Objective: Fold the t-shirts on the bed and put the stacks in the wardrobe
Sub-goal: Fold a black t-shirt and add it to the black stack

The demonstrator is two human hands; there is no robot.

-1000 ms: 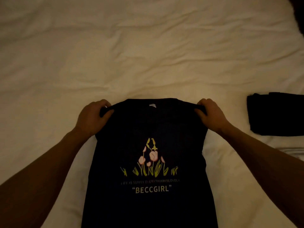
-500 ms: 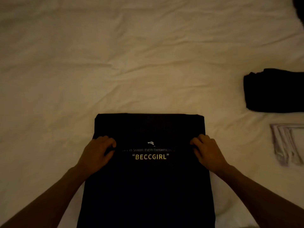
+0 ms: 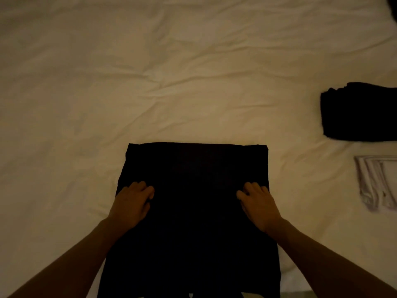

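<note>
The black t-shirt (image 3: pixel 193 211) at the bed's (image 3: pixel 107 82) near edge now hides its print under the folded-down top, left hand (image 3: pixel 131 203) and right hand (image 3: pixel 257 203) gripping its sides with curled fingers, so this fold is nearly done.

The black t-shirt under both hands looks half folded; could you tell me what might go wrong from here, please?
1. The black t-shirt lies on a wrinkled bed sheet; dragging it could bunch the fold crooked.
2. The left hand and right hand hold only the side edges, so the unsupported middle might sag or shift.
3. Its near end runs out of view, so unevenness there could go unnoticed.
</note>
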